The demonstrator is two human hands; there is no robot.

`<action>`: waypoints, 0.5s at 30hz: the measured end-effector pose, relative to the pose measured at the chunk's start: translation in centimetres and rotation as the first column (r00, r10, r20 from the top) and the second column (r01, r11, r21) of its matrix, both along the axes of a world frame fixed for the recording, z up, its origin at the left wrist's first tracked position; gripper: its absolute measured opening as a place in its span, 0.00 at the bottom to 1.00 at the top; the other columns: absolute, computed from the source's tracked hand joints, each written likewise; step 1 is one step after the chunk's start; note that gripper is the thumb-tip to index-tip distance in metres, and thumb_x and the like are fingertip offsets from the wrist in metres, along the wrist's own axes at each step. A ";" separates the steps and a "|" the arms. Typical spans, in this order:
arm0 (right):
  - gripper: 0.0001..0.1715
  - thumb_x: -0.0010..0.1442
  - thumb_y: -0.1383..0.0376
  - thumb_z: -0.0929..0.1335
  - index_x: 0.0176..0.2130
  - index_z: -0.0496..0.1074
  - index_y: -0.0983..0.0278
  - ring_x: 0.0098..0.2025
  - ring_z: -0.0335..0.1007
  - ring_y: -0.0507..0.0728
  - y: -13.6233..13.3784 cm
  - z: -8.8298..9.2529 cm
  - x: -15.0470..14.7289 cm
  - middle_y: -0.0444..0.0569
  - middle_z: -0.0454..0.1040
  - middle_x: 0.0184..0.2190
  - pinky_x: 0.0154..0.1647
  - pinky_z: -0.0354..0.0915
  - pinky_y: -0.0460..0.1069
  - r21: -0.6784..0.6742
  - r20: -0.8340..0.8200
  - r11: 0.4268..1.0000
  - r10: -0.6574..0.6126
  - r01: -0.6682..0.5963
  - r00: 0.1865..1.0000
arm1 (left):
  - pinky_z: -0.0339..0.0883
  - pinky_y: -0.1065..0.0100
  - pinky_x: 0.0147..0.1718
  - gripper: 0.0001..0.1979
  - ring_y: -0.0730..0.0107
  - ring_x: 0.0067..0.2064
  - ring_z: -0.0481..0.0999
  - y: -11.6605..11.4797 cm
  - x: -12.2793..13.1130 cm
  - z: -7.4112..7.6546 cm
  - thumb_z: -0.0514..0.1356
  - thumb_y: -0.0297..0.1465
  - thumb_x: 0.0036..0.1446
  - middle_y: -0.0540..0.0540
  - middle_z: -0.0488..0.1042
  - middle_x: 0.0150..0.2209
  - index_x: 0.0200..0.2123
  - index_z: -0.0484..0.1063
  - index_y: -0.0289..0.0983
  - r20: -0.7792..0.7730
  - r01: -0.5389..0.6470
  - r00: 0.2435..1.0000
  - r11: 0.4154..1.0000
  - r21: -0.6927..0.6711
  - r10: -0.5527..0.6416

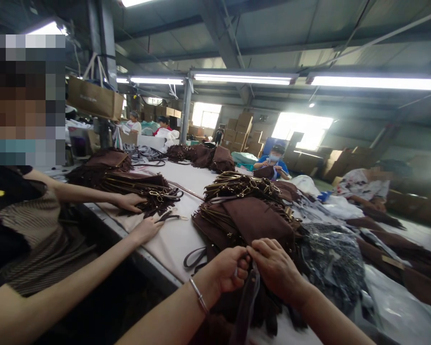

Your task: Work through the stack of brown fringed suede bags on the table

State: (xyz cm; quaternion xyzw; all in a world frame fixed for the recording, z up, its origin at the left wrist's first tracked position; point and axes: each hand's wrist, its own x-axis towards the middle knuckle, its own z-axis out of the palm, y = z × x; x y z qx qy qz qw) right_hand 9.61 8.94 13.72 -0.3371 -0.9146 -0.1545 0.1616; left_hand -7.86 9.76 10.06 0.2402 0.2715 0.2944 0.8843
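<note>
My left hand (230,271), with a silver bracelet at the wrist, is closed in a fist around the upper end of a dark brown strap (249,294). Close against it, my right hand (278,268) pinches at the same end, thumb and fingers pressed together. The strap hangs down from between my hands toward the bottom edge. What exactly the fingertips grip is hidden. Just beyond my hands lies a stack of brown pouches (260,218) with gold zips and clasps. A thin strap loop (194,258) sticks out at its left.
On my left, a co-worker's hands (149,230) touch a second pile of brown pouches (136,184). Clear plastic bags (332,268) lie to the right of my stack. More brown pieces (391,254) cover the right side of the table. Other people sit farther back.
</note>
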 end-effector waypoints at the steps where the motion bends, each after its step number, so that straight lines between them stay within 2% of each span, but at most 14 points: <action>1: 0.18 0.61 0.70 0.65 0.51 0.70 0.62 0.48 0.64 0.61 -0.5 -0.4 0.2 0.53 0.72 0.47 0.50 0.59 0.55 0.013 -0.012 1.000 -0.004 0.004 1.000 | 0.36 0.80 0.13 0.10 0.84 0.14 0.47 -0.1 0.3 0.0 0.54 0.34 0.56 0.58 0.51 0.18 0.25 0.59 0.37 -0.044 -0.035 0.998 0.999 0.010 0.036; 4: 0.22 0.60 0.72 0.64 0.53 0.70 0.60 0.54 0.63 0.62 -2.2 -1.6 1.3 0.52 0.71 0.52 0.54 0.59 0.56 0.046 -0.080 0.999 -0.019 0.023 0.997 | 0.36 0.79 0.14 0.08 0.84 0.14 0.46 -0.4 1.2 -0.2 0.54 0.32 0.53 0.58 0.52 0.18 0.24 0.59 0.37 -0.145 -0.135 0.979 0.988 0.072 0.144; 7: 0.19 0.61 0.70 0.64 0.51 0.72 0.60 0.55 0.64 0.62 -3.6 -2.2 4.4 0.52 0.72 0.52 0.55 0.60 0.56 0.092 -0.234 0.990 -0.081 0.105 0.969 | 0.35 0.78 0.14 0.07 0.85 0.15 0.45 -0.6 1.7 -0.6 0.55 0.32 0.51 0.59 0.52 0.18 0.25 0.60 0.37 -0.195 -0.199 0.956 0.973 0.115 0.219; 9: 0.16 0.60 0.67 0.65 0.48 0.74 0.62 0.52 0.67 0.61 -4.0 -2.4 8.1 0.53 0.73 0.50 0.56 0.62 0.56 0.114 -0.402 0.968 -0.159 0.221 0.902 | 0.35 0.77 0.14 0.09 0.85 0.15 0.45 -0.8 2.0 -1.0 0.57 0.35 0.51 0.59 0.53 0.18 0.27 0.61 0.37 -0.221 -0.230 0.940 0.961 0.156 0.261; 11: 0.15 0.58 0.61 0.66 0.44 0.75 0.63 0.49 0.70 0.61 -4.0 -2.5 12.8 0.54 0.74 0.48 0.55 0.64 0.56 0.058 -0.568 0.916 -0.297 0.398 0.767 | 0.35 0.77 0.15 0.13 0.85 0.15 0.45 -1.0 2.2 -1.2 0.59 0.39 0.51 0.60 0.53 0.18 0.28 0.61 0.37 -0.239 -0.251 0.921 0.939 0.235 0.306; 12: 0.17 0.57 0.59 0.66 0.43 0.76 0.64 0.47 0.72 0.62 -4.0 -2.5 15.3 0.55 0.75 0.47 0.53 0.65 0.56 -0.023 -0.625 0.859 -0.412 0.512 0.663 | 0.36 0.77 0.15 0.15 0.85 0.15 0.45 -1.1 2.3 -1.3 0.60 0.42 0.51 0.60 0.53 0.18 0.28 0.61 0.38 -0.245 -0.260 0.911 0.923 0.283 0.331; 13: 0.19 0.55 0.57 0.65 0.41 0.77 0.64 0.44 0.73 0.63 -4.1 -2.6 17.9 0.55 0.77 0.44 0.48 0.68 0.57 -0.137 -0.640 0.768 -0.551 0.626 0.535 | 0.36 0.77 0.15 0.16 0.85 0.16 0.45 -1.3 2.3 -1.4 0.60 0.44 0.51 0.60 0.52 0.18 0.28 0.60 0.38 -0.249 -0.268 0.900 0.906 0.329 0.357; 15: 0.20 0.51 0.55 0.65 0.36 0.79 0.63 0.35 0.75 0.65 -4.8 -2.6 22.4 0.54 0.80 0.35 0.36 0.70 0.56 -0.358 -0.559 0.510 -0.788 0.782 0.257 | 0.36 0.77 0.15 0.19 0.85 0.16 0.46 -1.4 2.2 -1.4 0.61 0.46 0.50 0.60 0.52 0.18 0.28 0.60 0.38 -0.253 -0.280 0.884 0.879 0.387 0.393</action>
